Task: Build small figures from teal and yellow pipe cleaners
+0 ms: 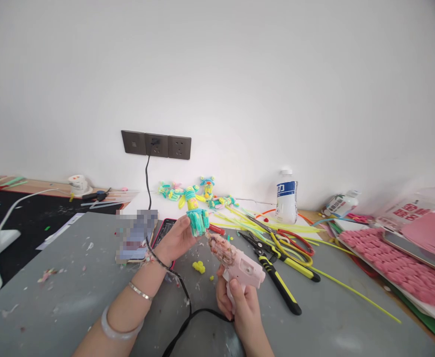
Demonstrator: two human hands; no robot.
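Observation:
My left hand (pixel 178 241) pinches a small figure (pixel 192 200) of yellow and teal pipe cleaners, its teal fuzzy part (pixel 198 222) by my fingertips. Whether the yellow upper part belongs to it or stands behind, I cannot fully tell. In my right hand (pixel 237 297) is a pink hot glue gun (pixel 245 270), gripped by its handle. Its nozzle end, crusted with brownish residue, points up and left, close to the teal part. A black cord (pixel 188 292) runs from the gun's handle. Below the nozzle lies a yellow fuzzy clump (pixel 198 267) on the grey mat (pixel 102 297).
Pliers (pixel 277 282) and red-handled scissors (pixel 295 241) lie to the right among yellow pipe cleaners (pixel 354 292). Behind stand a white bottle (pixel 286 198) and similar small figures (pixel 207 187). Phones (pixel 139 235) lie left of centre. A pink woven piece (pixel 396 263) is far right.

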